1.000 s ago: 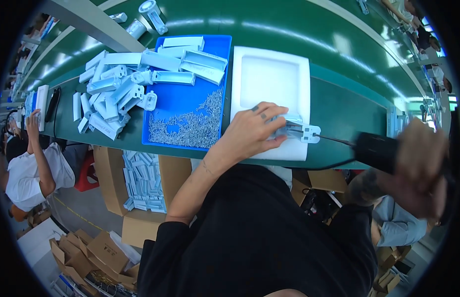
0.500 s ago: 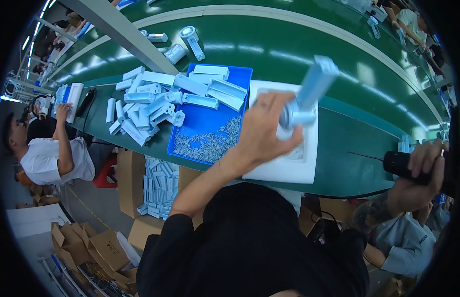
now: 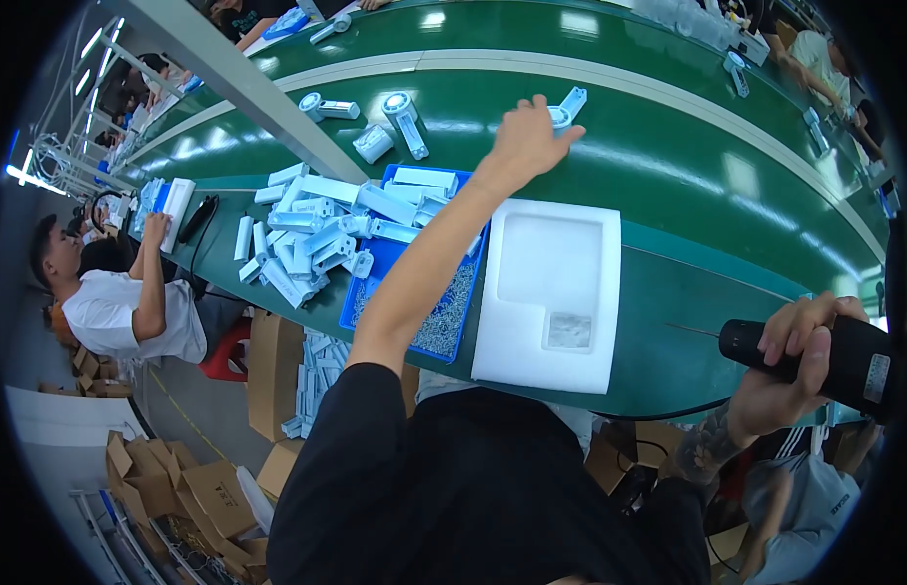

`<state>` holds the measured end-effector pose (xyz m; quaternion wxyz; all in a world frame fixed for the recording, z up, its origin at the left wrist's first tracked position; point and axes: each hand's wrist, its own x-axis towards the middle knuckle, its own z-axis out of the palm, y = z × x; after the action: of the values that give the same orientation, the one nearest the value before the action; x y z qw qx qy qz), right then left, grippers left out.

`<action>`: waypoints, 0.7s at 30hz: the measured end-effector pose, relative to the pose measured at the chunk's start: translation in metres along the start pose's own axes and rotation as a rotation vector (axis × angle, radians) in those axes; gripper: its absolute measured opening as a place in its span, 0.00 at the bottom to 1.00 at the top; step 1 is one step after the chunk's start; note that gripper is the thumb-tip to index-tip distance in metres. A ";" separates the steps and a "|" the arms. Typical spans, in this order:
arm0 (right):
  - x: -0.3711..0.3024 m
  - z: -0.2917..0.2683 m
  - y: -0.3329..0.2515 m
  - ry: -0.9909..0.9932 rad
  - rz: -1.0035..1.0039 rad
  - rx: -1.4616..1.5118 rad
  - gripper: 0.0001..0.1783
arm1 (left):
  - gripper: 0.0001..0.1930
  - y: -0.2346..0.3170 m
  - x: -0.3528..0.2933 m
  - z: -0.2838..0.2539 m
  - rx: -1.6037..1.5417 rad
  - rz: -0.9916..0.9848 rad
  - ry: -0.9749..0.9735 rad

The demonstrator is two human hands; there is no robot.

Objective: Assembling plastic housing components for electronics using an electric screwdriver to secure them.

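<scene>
My left hand (image 3: 530, 144) reaches over the green belt, fingers and thumb curved round the round head of a light-blue handheld fan housing (image 3: 573, 99). The housing's handle points away; my hand hides part of its head. At the right, my right hand (image 3: 787, 361) is wrapped round a black electric screwdriver (image 3: 858, 363), its long thin bit pointing left above the bench. Before me lies a white foam block (image 3: 598, 292) with a recess that holds no housing. Beside it, a blue tray (image 3: 481, 255) holds small screws (image 3: 439, 327) and light-blue parts, partly behind my left forearm.
Light-blue handle parts (image 3: 302, 234) are heaped left of the tray. Several more housings (image 3: 405, 125) lie on the green belt (image 3: 668, 146). A grey post (image 3: 249, 88) slants across the left. A co-worker (image 3: 132, 307) sits at left; cardboard boxes (image 3: 219, 497) stand below.
My left hand has carried the fan housing from above the foam block forward to the belt. The foam recess is now uncovered. The screwdriver stays in my right hand, slightly further left.
</scene>
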<state>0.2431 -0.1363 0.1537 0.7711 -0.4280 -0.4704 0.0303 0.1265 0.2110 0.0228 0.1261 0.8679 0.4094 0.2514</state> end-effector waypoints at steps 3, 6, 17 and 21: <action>0.000 -0.004 0.001 0.047 0.018 -0.022 0.26 | 0.32 -0.018 -0.007 -0.048 0.115 0.046 0.109; -0.001 -0.003 0.005 0.080 -0.015 -0.140 0.30 | 0.26 -0.060 -0.015 -0.098 0.452 -0.132 0.089; -0.001 0.041 0.004 -0.018 -0.380 -0.499 0.47 | 0.22 -0.198 -0.037 -0.085 0.449 -0.512 -0.046; -0.005 0.044 -0.002 0.028 -0.544 -0.724 0.48 | 0.25 -0.141 -0.055 -0.115 0.446 -0.281 0.124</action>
<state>0.2067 -0.1123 0.1597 0.5580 -0.5314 -0.5357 -0.3454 -0.0565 0.2591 0.0409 -0.0599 0.7919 0.5779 0.1879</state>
